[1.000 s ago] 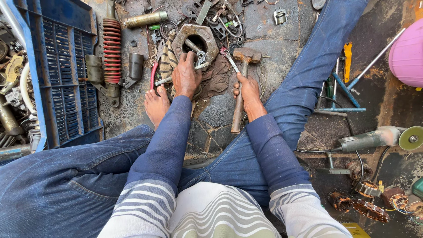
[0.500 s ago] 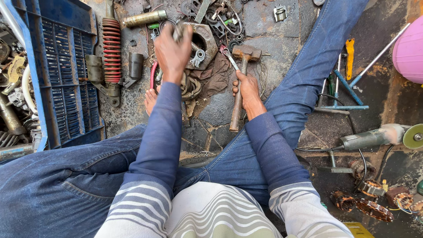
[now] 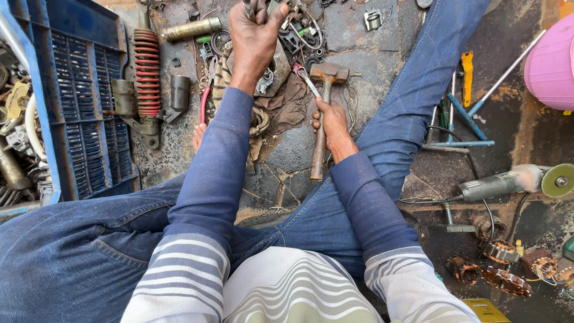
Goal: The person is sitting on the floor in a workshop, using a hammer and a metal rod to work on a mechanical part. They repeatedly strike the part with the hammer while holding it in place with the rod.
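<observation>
Seated on an oil-stained workshop floor [image 3: 371, 54], a person grips a small dark metal part [image 3: 251, 7] in the clenched left hand [image 3: 254, 39], raised near the floor's far edge above a grey housing [image 3: 280, 66]. The right hand [image 3: 332, 122] wraps the wooden handle of a hammer [image 3: 323, 101] resting on the floor between the legs. A sound strike calls for steadying the part squarely first. A red coil spring [image 3: 147, 72] lies beside a blue crate [image 3: 78, 107].

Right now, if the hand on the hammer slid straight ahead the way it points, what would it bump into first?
Probably the hammer head. The right hand wraps the wooden handle and points up along it, so the metal head lies first in that line. Beyond it sits the scrap pile, though depth is hard to judge.
</observation>
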